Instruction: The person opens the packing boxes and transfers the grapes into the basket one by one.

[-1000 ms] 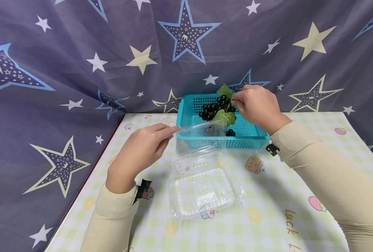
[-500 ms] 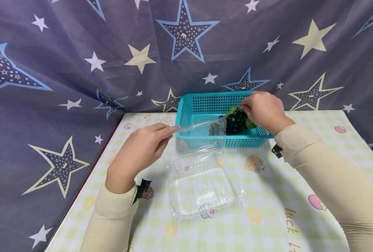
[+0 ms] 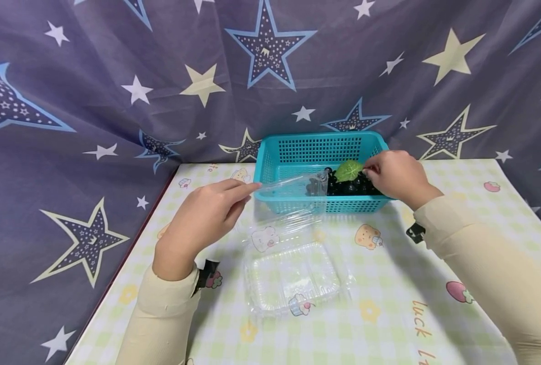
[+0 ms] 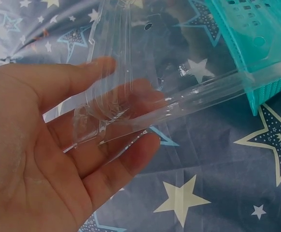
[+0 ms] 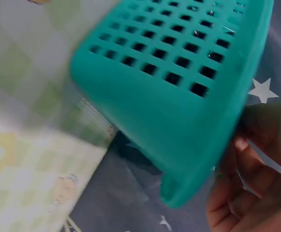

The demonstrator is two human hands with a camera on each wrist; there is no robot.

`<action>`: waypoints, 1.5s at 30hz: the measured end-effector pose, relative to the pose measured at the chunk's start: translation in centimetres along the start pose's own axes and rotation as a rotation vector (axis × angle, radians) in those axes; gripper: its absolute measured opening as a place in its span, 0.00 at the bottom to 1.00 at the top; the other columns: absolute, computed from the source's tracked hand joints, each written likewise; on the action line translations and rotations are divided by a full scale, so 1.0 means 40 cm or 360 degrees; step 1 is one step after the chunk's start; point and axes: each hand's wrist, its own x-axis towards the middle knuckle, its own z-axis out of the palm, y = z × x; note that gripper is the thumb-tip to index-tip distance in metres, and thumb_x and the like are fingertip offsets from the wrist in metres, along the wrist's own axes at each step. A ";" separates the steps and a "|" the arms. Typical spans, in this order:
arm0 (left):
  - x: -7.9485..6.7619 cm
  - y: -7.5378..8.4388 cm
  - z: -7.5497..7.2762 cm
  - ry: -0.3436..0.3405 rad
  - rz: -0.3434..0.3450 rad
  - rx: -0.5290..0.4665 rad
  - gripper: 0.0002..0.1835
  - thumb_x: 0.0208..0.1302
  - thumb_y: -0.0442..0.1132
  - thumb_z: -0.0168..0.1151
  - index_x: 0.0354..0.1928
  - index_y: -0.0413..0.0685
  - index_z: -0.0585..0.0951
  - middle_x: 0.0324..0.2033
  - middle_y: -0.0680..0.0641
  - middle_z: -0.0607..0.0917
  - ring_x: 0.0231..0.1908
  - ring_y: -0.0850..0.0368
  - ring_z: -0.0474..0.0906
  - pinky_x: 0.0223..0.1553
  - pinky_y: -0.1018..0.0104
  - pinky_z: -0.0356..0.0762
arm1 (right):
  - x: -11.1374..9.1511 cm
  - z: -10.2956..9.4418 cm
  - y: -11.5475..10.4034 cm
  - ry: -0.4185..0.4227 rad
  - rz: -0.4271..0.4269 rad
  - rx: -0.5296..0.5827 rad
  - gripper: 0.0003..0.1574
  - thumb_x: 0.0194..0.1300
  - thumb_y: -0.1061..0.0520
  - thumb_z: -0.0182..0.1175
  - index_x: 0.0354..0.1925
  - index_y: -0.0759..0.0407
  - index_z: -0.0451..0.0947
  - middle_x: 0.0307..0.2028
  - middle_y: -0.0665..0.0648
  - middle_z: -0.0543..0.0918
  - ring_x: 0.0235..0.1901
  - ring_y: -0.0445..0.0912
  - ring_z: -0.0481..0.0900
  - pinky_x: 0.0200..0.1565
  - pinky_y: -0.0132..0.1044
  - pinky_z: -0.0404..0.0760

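My left hand (image 3: 204,220) holds the raised lid (image 4: 116,96) of a clear plastic clamshell box by its corner, thumb on one side and fingers on the other. The box's bottom (image 3: 295,279) lies on the table. Inside the turquoise basket (image 3: 270,162) rests a bunch of dark grapes (image 3: 354,187) with a green leaf (image 3: 349,171) on top. My right hand (image 3: 398,177) is over the basket's right end, its fingertips pinched at the bunch beside the leaf. In the right wrist view the basket wall hides those fingertips and the grapes.
A checked tablecloth (image 3: 380,304) with printed cartoons covers the table. Behind it hangs a dark star-patterned cloth (image 3: 151,45), close to the basket's back rim. The lid stands in front of the basket's left front part.
My right hand has moved right and down, lowering the bunch of grapes from the basket's back to its front right. The left hand keeps the lid in place.
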 end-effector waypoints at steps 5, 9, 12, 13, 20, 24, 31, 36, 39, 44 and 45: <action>0.002 0.001 0.000 -0.0008 -0.0017 0.0006 0.18 0.74 0.36 0.61 0.62 0.55 0.85 0.49 0.52 0.89 0.37 0.57 0.85 0.41 0.58 0.83 | -0.030 0.026 0.026 0.0036 -0.0026 0.0078 0.12 0.72 0.53 0.64 0.46 0.54 0.91 0.39 0.58 0.91 0.35 0.52 0.85 0.36 0.53 0.81; -0.001 -0.002 0.000 -0.0004 -0.0032 0.0003 0.19 0.73 0.37 0.62 0.64 0.54 0.83 0.51 0.51 0.89 0.42 0.55 0.87 0.44 0.56 0.85 | -0.039 0.042 0.044 0.0092 -0.0072 0.0150 0.11 0.70 0.56 0.64 0.43 0.57 0.91 0.36 0.59 0.91 0.34 0.52 0.84 0.42 0.54 0.80; -0.003 -0.005 0.000 -0.0005 -0.0050 0.0012 0.21 0.72 0.38 0.63 0.65 0.53 0.81 0.54 0.50 0.88 0.50 0.52 0.88 0.49 0.52 0.85 | -0.041 0.054 0.051 0.0104 -0.0072 0.0195 0.11 0.70 0.56 0.63 0.43 0.59 0.91 0.36 0.59 0.91 0.35 0.53 0.85 0.43 0.55 0.80; -0.004 -0.006 0.000 -0.0008 -0.0058 0.0017 0.21 0.72 0.39 0.63 0.66 0.53 0.81 0.55 0.49 0.88 0.52 0.51 0.87 0.51 0.52 0.85 | -0.041 0.058 0.052 0.0107 -0.0062 0.0206 0.11 0.70 0.56 0.63 0.43 0.59 0.91 0.36 0.60 0.91 0.36 0.53 0.85 0.43 0.55 0.80; -0.004 -0.015 0.002 -0.0009 -0.0094 0.0052 0.25 0.72 0.41 0.65 0.69 0.52 0.78 0.59 0.48 0.86 0.56 0.50 0.86 0.53 0.49 0.84 | -0.042 0.072 0.050 0.0099 0.0010 0.0232 0.12 0.71 0.56 0.62 0.44 0.60 0.89 0.38 0.61 0.90 0.38 0.55 0.86 0.46 0.56 0.80; -0.004 -0.020 0.003 0.0010 -0.0082 0.0046 0.25 0.72 0.41 0.65 0.69 0.51 0.78 0.57 0.46 0.87 0.55 0.49 0.86 0.54 0.48 0.83 | -0.041 0.074 0.047 0.0092 0.0024 0.0233 0.13 0.72 0.56 0.60 0.46 0.61 0.89 0.39 0.62 0.90 0.39 0.57 0.86 0.47 0.57 0.80; 0.000 -0.028 0.004 0.0038 -0.0074 0.0032 0.23 0.72 0.40 0.64 0.67 0.50 0.79 0.56 0.45 0.87 0.55 0.47 0.86 0.55 0.47 0.82 | -0.042 0.084 0.047 0.0123 0.0063 0.0254 0.14 0.73 0.55 0.60 0.46 0.61 0.88 0.39 0.61 0.90 0.40 0.58 0.86 0.49 0.58 0.79; 0.002 -0.033 0.009 0.0049 -0.0064 0.0039 0.23 0.71 0.41 0.65 0.66 0.49 0.80 0.56 0.45 0.87 0.56 0.47 0.85 0.56 0.47 0.82 | -0.046 0.089 0.049 0.0151 0.0058 0.0255 0.14 0.73 0.55 0.59 0.45 0.61 0.88 0.37 0.61 0.90 0.38 0.58 0.85 0.48 0.58 0.78; 0.003 -0.037 0.012 0.0058 -0.0060 0.0044 0.22 0.70 0.41 0.66 0.65 0.48 0.81 0.56 0.45 0.87 0.56 0.47 0.85 0.56 0.47 0.82 | -0.048 0.092 0.052 0.0157 0.0052 0.0259 0.14 0.74 0.55 0.59 0.45 0.61 0.88 0.37 0.60 0.90 0.38 0.57 0.85 0.47 0.58 0.78; 0.002 -0.045 0.017 0.0059 -0.0068 0.0048 0.22 0.70 0.39 0.65 0.65 0.48 0.81 0.56 0.45 0.87 0.56 0.46 0.84 0.57 0.47 0.81 | -0.051 0.092 0.054 0.0177 0.0053 0.0271 0.14 0.74 0.55 0.58 0.45 0.60 0.88 0.37 0.60 0.90 0.37 0.57 0.85 0.47 0.57 0.78; 0.002 -0.047 0.018 0.0058 -0.0070 0.0048 0.23 0.70 0.39 0.65 0.65 0.48 0.80 0.56 0.45 0.87 0.56 0.46 0.84 0.57 0.47 0.81 | -0.052 0.092 0.053 0.0178 0.0057 0.0274 0.14 0.74 0.55 0.58 0.45 0.60 0.88 0.37 0.60 0.90 0.38 0.57 0.85 0.47 0.57 0.78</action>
